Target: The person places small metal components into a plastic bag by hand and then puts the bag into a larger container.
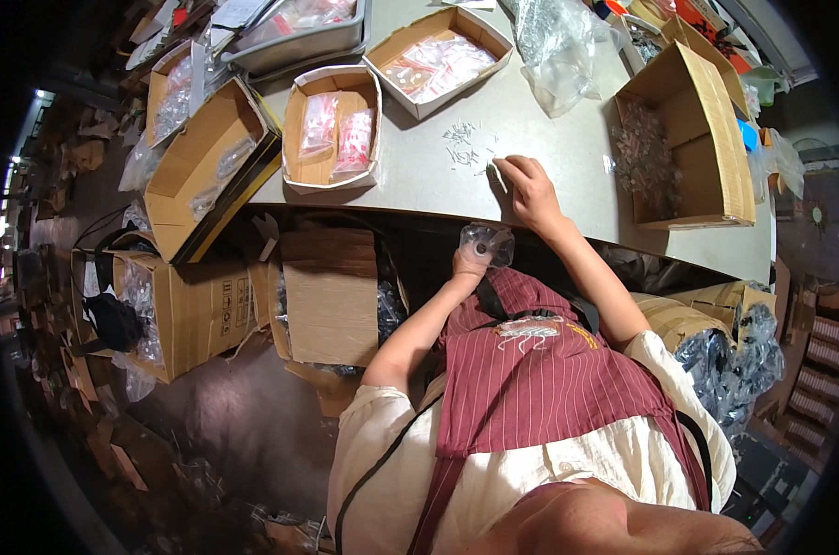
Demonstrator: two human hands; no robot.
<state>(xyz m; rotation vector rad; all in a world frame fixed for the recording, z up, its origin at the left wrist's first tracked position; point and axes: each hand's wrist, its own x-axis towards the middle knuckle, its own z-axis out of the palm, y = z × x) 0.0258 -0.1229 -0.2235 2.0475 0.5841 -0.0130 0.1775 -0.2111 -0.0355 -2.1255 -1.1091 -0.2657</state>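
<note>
My left hand (467,268) is wrapped round a clear plastic piece that looks like a cut bottle top (493,242), held just off the table's front edge with its wide mouth up. A dark round hole shows at its middle. Over the front of the table, my right hand (534,191) has its thumb and fingers closed in a pinch; whatever lies between the tips is too small to make out. Just beyond those fingertips, small thin silvery pieces, like pins or screws, form a loose scatter (462,155) on the grey tabletop (419,176).
Left on the table stand an open box with red-and-white packets (294,176) and a longer box with small bags (188,166). A box of clear bags (419,109) lies behind. At right, a carton on its side (706,176) holds small clear pieces. Cartons (331,296) stand below.
</note>
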